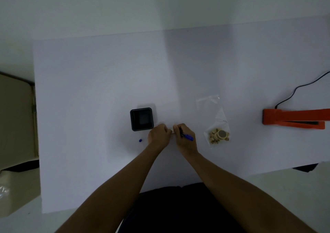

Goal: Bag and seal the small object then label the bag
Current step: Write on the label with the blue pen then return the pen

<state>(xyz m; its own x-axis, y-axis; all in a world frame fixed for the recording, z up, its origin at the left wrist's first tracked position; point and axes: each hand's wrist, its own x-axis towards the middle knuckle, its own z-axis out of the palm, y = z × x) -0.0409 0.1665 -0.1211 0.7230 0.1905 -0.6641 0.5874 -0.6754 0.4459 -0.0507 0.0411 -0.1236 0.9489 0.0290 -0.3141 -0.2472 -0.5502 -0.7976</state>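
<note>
A clear plastic bag lies on the white table, right of my hands, with a small tan and grey object at its near end. My right hand is closed around a blue pen. My left hand sits beside it, fingers pinched against a small pale piece between the two hands; that piece is mostly hidden. A blue pen cap lies on the table left of my left hand.
A black square container stands just behind my left hand. An orange heat sealer with a black cord rests at the right edge. A beige box sits off the table's left side.
</note>
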